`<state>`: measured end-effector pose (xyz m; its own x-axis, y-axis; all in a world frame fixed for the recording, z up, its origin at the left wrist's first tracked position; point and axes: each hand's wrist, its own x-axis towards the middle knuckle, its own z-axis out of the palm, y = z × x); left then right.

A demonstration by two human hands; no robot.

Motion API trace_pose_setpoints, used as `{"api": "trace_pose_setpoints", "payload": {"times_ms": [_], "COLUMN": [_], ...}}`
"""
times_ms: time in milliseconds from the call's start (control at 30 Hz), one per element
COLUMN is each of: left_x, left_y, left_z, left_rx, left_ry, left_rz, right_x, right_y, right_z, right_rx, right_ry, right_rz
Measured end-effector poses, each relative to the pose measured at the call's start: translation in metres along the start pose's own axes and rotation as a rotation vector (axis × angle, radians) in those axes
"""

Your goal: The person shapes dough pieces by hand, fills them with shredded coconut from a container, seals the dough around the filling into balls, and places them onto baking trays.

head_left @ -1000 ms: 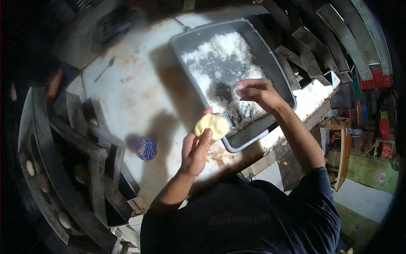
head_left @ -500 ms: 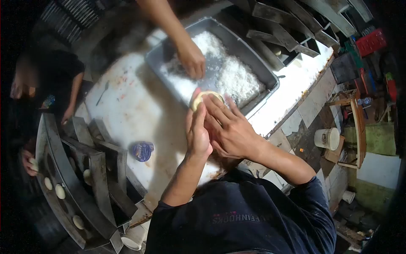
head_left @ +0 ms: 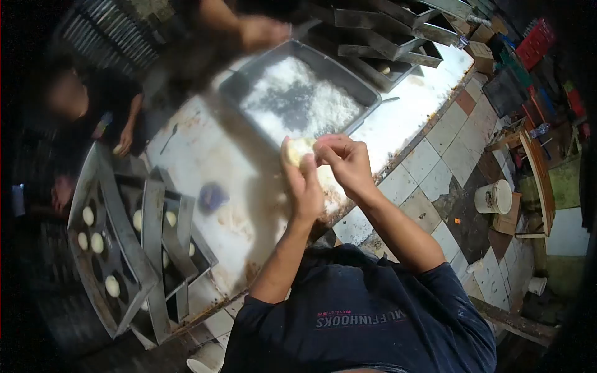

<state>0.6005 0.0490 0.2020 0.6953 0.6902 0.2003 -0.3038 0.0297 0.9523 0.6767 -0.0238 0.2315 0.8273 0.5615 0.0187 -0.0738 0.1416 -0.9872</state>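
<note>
A pale piece of dough with a white crumbly heap on it rests in my left hand, whose fingers and thumb curl round it. My right hand closes on the dough's right edge with thumb and fingertips. Just beyond both hands lies a grey tub holding a loose white crumbly filling. Part of the dough is covered by my fingers.
Metal trays with dough balls stand stacked at left; more metal trays are at the far right. A blurred purple container and a spoon lie on the table. Co-workers' hands show beyond the tub and at left.
My right hand has gone from lying flat over the dough to pinching its edge. White filling now shows on the dough. A co-worker's hand has left the tub. The view has shifted.
</note>
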Motion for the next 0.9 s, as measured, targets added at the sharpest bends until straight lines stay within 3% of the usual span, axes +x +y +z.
{"api": "trace_pose_setpoints", "payload": {"times_ms": [33, 67, 133, 167, 200, 267, 333, 400, 433, 467, 533, 600, 633, 667, 733, 800, 833, 867, 900], "left_x": [-0.009, -0.024, -0.055, -0.073, -0.086, -0.123, -0.157, -0.190, -0.205, -0.215, -0.239, -0.260, -0.272, -0.281, -0.298, -0.317, -0.329, -0.337, -0.346], "left_y": [0.000, 0.001, 0.044, 0.071, 0.084, 0.119, 0.132, 0.134, 0.138, 0.143, 0.152, 0.154, 0.159, 0.163, 0.174, 0.187, 0.202, 0.204, 0.211], "left_z": [-0.007, -0.009, -0.001, -0.002, -0.005, -0.004, -0.024, -0.051, -0.064, -0.069, -0.076, -0.084, -0.091, -0.099, -0.109, -0.117, -0.127, -0.143, -0.160], "left_rx": [0.517, 0.412, 0.621, 0.505, 0.588, 0.059, -0.285, -0.304, -0.244, -0.164, -0.018, 0.138, 0.348, 0.555, 0.828, 0.972, 0.799, 0.928, 0.866], "left_ry": [-0.021, -0.066, -0.064, -0.132, -0.144, -0.148, -0.116, -0.148, -0.164, -0.113, -0.014, 0.121, 0.149, 0.173, 0.330, 0.483, 0.434, 0.422, 0.425], "left_rz": [0.266, 0.303, 0.483, 0.300, 0.323, 0.218, 0.161, 0.196, 0.168, 0.272, 0.444, 0.669, 0.734, 0.795, 0.859, 0.770, 0.678, 0.722, 0.681], "right_x": [-0.019, -0.035, -0.071, -0.085, -0.097, -0.127, -0.164, -0.198, -0.215, -0.232, -0.255, -0.268, -0.279, -0.288, -0.301, -0.323, -0.332, -0.340, -0.346], "right_y": [-0.021, -0.034, -0.067, -0.072, -0.075, -0.085, -0.098, -0.100, -0.103, -0.109, -0.128, -0.117, -0.116, -0.115, -0.115, -0.126, -0.123, -0.117, -0.110], "right_z": [0.003, 0.010, 0.008, 0.008, 0.009, 0.009, 0.008, 0.017, 0.019, 0.020, 0.024, 0.032, 0.039, 0.047, 0.062, 0.085, 0.097, 0.112, 0.128], "right_rx": [-0.269, -0.365, -0.579, -0.569, -0.580, -0.572, -0.506, -0.401, -0.421, -0.445, -0.360, -0.103, -0.010, -0.013, -0.241, -0.361, -0.390, -0.415, -0.393], "right_ry": [0.017, 0.043, -0.013, -0.011, 0.042, 0.079, -0.094, -0.226, -0.232, -0.240, -0.380, -0.604, -0.564, -0.586, -0.590, -0.642, -0.643, -0.642, -0.636], "right_rz": [-0.194, -0.440, -0.530, -0.534, -0.750, -1.053, -1.114, -1.119, -1.000, -0.884, -0.450, -0.128, -0.056, -0.057, -0.637, -0.814, -0.872, -0.930, -0.999]}}
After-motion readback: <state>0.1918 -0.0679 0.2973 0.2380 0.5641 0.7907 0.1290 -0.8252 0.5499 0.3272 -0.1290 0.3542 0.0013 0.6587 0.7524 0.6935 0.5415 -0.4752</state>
